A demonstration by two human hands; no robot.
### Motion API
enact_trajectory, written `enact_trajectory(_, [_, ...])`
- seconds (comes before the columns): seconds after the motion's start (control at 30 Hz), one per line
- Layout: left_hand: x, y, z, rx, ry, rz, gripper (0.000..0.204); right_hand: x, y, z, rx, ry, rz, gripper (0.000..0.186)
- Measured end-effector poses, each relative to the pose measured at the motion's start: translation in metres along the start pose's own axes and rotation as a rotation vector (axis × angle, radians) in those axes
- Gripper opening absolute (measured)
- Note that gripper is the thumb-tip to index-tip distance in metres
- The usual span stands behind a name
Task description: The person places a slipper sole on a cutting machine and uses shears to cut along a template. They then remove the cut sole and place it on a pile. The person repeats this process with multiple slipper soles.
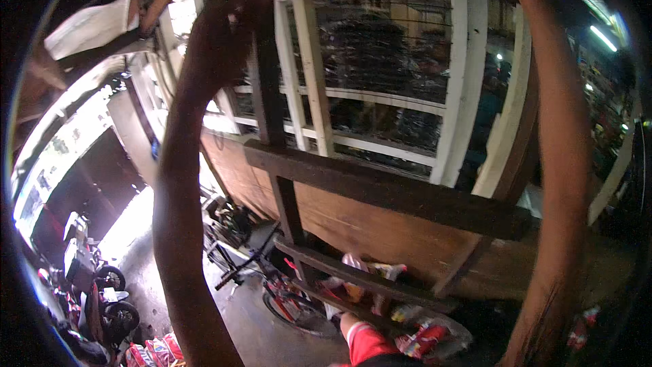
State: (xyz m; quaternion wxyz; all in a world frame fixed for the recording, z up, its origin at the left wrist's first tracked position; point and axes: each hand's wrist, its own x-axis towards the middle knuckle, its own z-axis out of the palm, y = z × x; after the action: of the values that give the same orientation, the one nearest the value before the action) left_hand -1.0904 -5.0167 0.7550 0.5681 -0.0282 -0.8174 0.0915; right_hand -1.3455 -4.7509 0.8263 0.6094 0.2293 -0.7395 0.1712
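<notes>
Both of my arms are raised in front of a dark wooden ladder-like frame (380, 183) with several crosspieces. My left hand (227, 30) is up against the frame's dark upright at the upper left; deep shadow hides its fingers. On the right, my bare forearm rises past the frame and bends inward at the top, where the hand passes out of the picture. Behind the frame stand white wooden posts (465, 81) with wire mesh between them, above a brown plywood panel (380, 228). My leg in red cloth (367, 341) shows below.
Down on the concrete floor, a bicycle (295, 309) leans near the panel. Motorcycles (112, 299) stand at the lower left by a bright opening. Red packets (156, 351) lie near them, and a clear plastic bag with red items (431, 340) sits low right of my leg.
</notes>
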Motion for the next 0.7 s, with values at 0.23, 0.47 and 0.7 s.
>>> enact_trajectory(0.23, [0.147, -0.161, 0.13, 0.351, -0.234, -0.026, 0.036, 0.049, 0.046, 0.043, -0.013, -0.293, -0.245, 0.025])
enact_trajectory(0.47, [0.155, -0.153, 0.197, 0.443, -0.636, -0.286, 0.032, 0.049, 0.032, 0.065, -0.599, 0.007, -0.054, 0.049])
enact_trajectory(0.7, [0.148, -0.151, 0.193, 0.306, -0.743, -0.404, 0.03, 0.046, 0.038, 0.101, -0.303, -0.331, -0.12, 0.019])
